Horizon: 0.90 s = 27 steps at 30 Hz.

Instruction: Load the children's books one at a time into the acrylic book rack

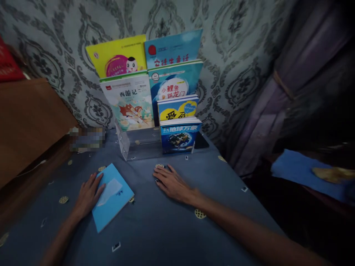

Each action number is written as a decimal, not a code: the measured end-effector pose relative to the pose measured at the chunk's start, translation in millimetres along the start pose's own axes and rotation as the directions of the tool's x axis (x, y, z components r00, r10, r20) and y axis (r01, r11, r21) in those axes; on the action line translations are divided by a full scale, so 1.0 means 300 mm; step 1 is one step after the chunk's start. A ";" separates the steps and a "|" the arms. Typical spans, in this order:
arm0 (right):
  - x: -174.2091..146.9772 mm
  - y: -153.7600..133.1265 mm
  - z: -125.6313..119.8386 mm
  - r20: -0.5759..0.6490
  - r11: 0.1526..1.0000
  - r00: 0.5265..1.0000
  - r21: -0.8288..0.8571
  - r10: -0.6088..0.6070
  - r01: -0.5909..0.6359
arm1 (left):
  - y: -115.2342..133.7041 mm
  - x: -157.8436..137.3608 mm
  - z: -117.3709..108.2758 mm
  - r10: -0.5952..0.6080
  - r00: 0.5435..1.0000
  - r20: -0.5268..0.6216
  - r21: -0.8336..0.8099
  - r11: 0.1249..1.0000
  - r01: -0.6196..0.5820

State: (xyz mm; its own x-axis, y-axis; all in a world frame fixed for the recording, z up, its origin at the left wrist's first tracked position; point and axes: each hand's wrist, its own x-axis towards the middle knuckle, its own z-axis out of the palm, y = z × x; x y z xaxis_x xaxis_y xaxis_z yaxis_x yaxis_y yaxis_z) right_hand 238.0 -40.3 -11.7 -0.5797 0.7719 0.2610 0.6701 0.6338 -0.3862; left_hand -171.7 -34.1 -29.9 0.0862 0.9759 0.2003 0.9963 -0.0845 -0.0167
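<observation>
A light-blue book with a pale shape on its cover lies flat and tilted on the dark patterned cloth. My left hand rests open on its left side, fingers stretched over the cover. My right hand lies open and flat on the cloth, apart from the book and holding nothing. Beyond both hands stands a clear book rack with tiers of upright books. Its front right holds a blue book with a globe, behind it a yellow-and-blue book. A white illustrated book stands at the left.
Further back in the rack are a yellow book, a teal book and a blue book. A dark flat object lies right of the rack. A brown box-like panel stands left; a purple curtain hangs right.
</observation>
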 end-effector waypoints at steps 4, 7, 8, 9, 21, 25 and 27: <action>-0.017 0.016 -0.022 0.009 0.998 0.998 0.000 0.069 -0.070 | 0.076 -0.015 0.001 0.082 0.997 0.006 -0.053 0.995 -0.082; -0.035 0.033 -0.050 0.032 0.992 0.992 -0.020 0.122 -0.122 | 0.149 -0.022 0.000 0.162 0.987 0.008 -0.097 0.982 -0.161; -0.043 0.040 -0.059 0.030 0.991 0.990 -0.025 0.135 -0.134 | 0.174 -0.023 0.001 0.191 0.982 0.006 -0.108 0.976 -0.190; -0.053 0.048 -0.068 0.023 0.989 0.989 -0.028 0.146 -0.146 | 0.200 -0.021 0.004 0.220 0.975 0.002 -0.115 0.969 -0.218; -0.127 0.181 -0.063 -0.164 0.976 0.969 0.145 0.185 -0.162 | 0.656 0.060 -0.057 0.527 0.849 0.042 -0.266 0.825 -0.498; -0.122 0.234 -0.088 -0.228 0.960 0.940 0.177 0.253 -0.215 | 0.794 0.104 -0.065 0.532 0.845 0.054 -0.313 0.813 -0.492; -0.123 0.265 -0.110 -0.266 0.950 0.917 0.169 0.299 -0.261 | 0.839 0.127 -0.059 0.549 0.835 0.032 -0.329 0.795 -0.510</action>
State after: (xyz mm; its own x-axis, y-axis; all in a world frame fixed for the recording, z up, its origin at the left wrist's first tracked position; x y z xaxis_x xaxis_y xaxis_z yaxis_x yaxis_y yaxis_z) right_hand 328.0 -16.7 -22.8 -0.2081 0.9099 0.3588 0.7097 0.3929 -0.5847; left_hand 82.4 -21.8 -9.2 0.6190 0.7750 0.1271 0.7475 -0.6310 0.2073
